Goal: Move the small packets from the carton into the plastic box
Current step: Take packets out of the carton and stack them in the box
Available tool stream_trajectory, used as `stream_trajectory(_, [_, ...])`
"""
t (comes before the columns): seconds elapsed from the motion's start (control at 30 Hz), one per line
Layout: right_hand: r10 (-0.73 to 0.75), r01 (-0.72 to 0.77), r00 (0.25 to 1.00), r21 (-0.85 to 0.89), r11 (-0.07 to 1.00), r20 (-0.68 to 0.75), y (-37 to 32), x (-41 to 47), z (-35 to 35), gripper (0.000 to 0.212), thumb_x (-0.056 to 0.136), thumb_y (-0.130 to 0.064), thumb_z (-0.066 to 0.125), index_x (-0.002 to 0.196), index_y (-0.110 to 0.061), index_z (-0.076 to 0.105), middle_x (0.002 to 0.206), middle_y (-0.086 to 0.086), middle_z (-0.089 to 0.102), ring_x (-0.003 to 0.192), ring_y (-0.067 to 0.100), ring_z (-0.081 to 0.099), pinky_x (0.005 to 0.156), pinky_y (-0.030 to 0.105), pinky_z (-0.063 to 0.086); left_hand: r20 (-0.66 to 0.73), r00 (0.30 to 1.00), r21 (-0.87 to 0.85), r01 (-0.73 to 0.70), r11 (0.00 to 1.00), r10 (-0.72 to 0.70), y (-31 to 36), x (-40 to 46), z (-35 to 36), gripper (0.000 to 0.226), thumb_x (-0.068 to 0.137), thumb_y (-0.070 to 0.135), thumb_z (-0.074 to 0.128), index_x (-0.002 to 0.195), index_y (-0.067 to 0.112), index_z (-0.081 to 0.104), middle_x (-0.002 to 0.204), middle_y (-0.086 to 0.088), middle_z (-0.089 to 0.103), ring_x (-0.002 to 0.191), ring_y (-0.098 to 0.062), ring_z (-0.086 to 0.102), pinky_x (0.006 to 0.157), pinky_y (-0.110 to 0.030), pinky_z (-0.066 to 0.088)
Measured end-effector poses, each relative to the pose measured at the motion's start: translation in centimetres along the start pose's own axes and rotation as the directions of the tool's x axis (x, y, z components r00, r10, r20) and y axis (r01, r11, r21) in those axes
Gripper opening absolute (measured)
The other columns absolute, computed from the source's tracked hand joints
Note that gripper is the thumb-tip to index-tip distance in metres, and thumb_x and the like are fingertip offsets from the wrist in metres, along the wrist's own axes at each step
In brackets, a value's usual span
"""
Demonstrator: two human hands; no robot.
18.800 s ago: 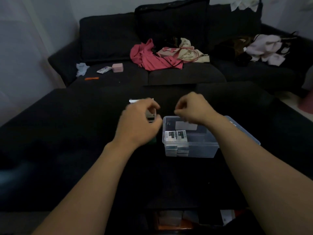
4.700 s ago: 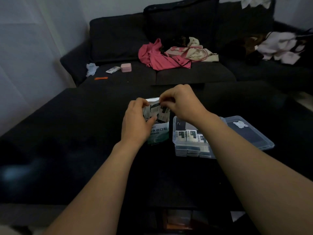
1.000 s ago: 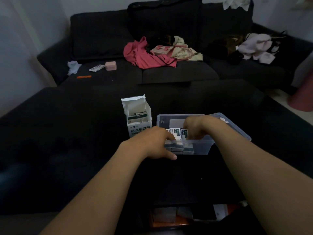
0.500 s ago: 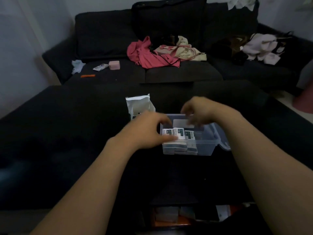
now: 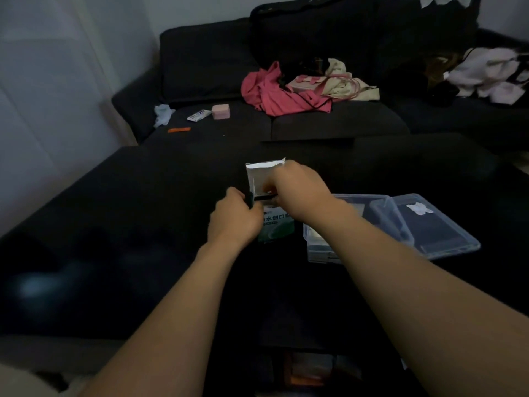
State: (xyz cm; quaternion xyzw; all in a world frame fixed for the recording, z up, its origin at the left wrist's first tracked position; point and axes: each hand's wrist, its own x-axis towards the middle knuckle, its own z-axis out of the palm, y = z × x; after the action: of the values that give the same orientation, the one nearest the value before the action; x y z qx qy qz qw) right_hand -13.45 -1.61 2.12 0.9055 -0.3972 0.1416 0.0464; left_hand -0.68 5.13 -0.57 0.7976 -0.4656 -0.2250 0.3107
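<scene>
Both hands meet at the open carton (image 5: pixel 272 216), which stands upright on the dark table (image 5: pixel 143 210): the left hand (image 5: pixel 234 220) is wrapped around its left side, and the right hand (image 5: pixel 297 190) reaches into the open top, fingers pinched on what seems to be a small packet (too blurred to be sure). Just right of the carton sits the clear plastic box (image 5: pixel 380 207), packets (image 5: pixel 316 234) lying inside, partly hidden by the right forearm, its lid (image 5: pixel 435 227) flat beside it; beyond the table, a pink garment (image 5: pixel 274 93) lies on the dark sofa (image 5: pixel 315 121)
</scene>
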Motion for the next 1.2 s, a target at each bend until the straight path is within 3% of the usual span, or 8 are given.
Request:
stream_trajectory(0.1, [-0.007, 0.008, 1.000, -0.042, 0.999, 0.014, -0.2, 0.2, 0.6, 0.023, 0.093, -0.011, 0.062, 0.113, -0.015, 0.073, 0.115, 0.011, 0.063, 0.102, 0.030, 0.062, 0.078, 0.036, 0.048, -0.010, 1.000, -0.012, -0.003, 1.000, 0.003, -0.4, 0.4, -0.1, 0.036, 0.093, 0.041, 0.063, 0.124, 0.023, 0.053, 0.113, -0.003, 0.066, 0.100, -0.021, 0.066, 0.082, -0.040, 0.057])
stream_trajectory(0.23, [0.009, -0.011, 0.997, 0.028, 1.000, 0.076, -0.2, 1.0, 1.0, 0.019, 0.088, -0.011, 0.064, 0.093, -0.023, 0.078, 0.098, 0.006, 0.069, 0.088, 0.027, 0.066, 0.070, 0.035, 0.052, -0.007, 0.998, 0.023, -0.056, 0.998, 0.057, -0.4, 0.4, 0.0, 0.029, 0.096, 0.037, 0.060, 0.121, 0.024, 0.056, 0.113, -0.003, 0.066, 0.101, -0.021, 0.065, 0.083, -0.040, 0.056])
stream_trajectory(0.47, [0.106, -0.112, 0.991, 0.076, 0.991, 0.082, 0.0, 1.3, 1.5, 0.017, 0.092, -0.014, 0.065, 0.106, -0.018, 0.074, 0.103, 0.007, 0.069, 0.088, 0.025, 0.065, 0.069, 0.034, 0.049, -0.031, 0.995, 0.009, -0.089, 0.996, 0.090, -0.4, 0.0, 0.2, 0.026, 0.095, 0.034, 0.059, 0.119, 0.023, 0.059, 0.109, -0.004, 0.068, 0.099, -0.023, 0.067, 0.085, -0.043, 0.058])
stream_trajectory(0.8, [0.106, -0.087, 0.991, 0.209, 0.974, -0.084, 0.9, 0.5, -2.2, 0.017, 0.090, -0.020, 0.070, 0.102, -0.027, 0.079, 0.107, 0.004, 0.070, 0.095, 0.026, 0.065, 0.081, 0.037, 0.055, -0.028, 0.998, 0.004, -0.052, 0.999, 0.052, -0.4, 0.1, -0.2, 0.027, 0.096, 0.037, 0.062, 0.118, 0.022, 0.059, 0.106, -0.002, 0.067, 0.096, -0.020, 0.067, 0.080, -0.039, 0.058])
stream_trajectory(0.97, [0.098, -0.038, 0.979, 0.315, 0.948, -0.177, 2.2, -0.4, -4.4, 0.012, 0.087, -0.018, 0.075, 0.097, -0.019, 0.081, 0.099, 0.002, 0.075, 0.094, 0.020, 0.066, 0.089, 0.035, 0.054, -0.076, 0.992, -0.074, -0.102, 0.992, 0.096, -0.1, -0.8, -0.6, 0.052, 0.083, 0.043, 0.076, 0.125, 0.019, 0.054, 0.098, 0.004, 0.064, 0.089, -0.014, 0.064, 0.079, -0.039, 0.057])
stream_trajectory(1.07, [0.133, -0.041, 0.971, 0.406, 0.913, -0.200, 3.0, -1.2, -6.1, 0.014, 0.086, -0.016, 0.076, 0.099, -0.017, 0.081, 0.094, -0.002, 0.075, 0.089, 0.009, 0.065, 0.086, 0.018, 0.047, -0.290, 0.923, -0.045, -0.277, 0.960, 0.253, 0.4, -1.5, -0.7, 0.068, 0.077, 0.046, 0.079, 0.132, 0.019, 0.050, 0.115, 0.003, 0.055, 0.101, -0.016, 0.057, 0.083, -0.034, 0.050])
stream_trajectory(1.13, [0.128, -0.035, 0.974, 0.435, 0.900, -0.186, 3.3, -1.6, -7.1, 0.014, 0.087, -0.016, 0.076, 0.100, -0.017, 0.080, 0.093, -0.005, 0.074, 0.089, 0.004, 0.064, 0.081, 0.012, 0.044, -0.400, 0.816, -0.018, -0.461, 0.887, 0.417, 1.0, -2.1, -0.7, 0.061, 0.080, 0.045, 0.077, 0.129, 0.018, 0.052, 0.117, 0.003, 0.052, 0.104, -0.017, 0.055, 0.084, -0.031, 0.048])
stream_trajectory(1.2, [0.110, -0.024, 0.981, 0.466, 0.885, -0.159, 3.4, -1.9, -7.5, 0.014, 0.087, -0.016, 0.076, 0.099, -0.019, 0.080, 0.089, -0.009, 0.072, 0.087, 0.001, 0.064, 0.078, 0.009, 0.043, -0.400, 0.754, -0.015, -0.573, 0.819, 0.521, 1.5, -2.2, -0.5, 0.049, 0.085, 0.043, 0.072, 0.124, 0.018, 0.056, 0.116, 0.003, 0.054, 0.105, -0.017, 0.055, 0.085, -0.031, 0.048])
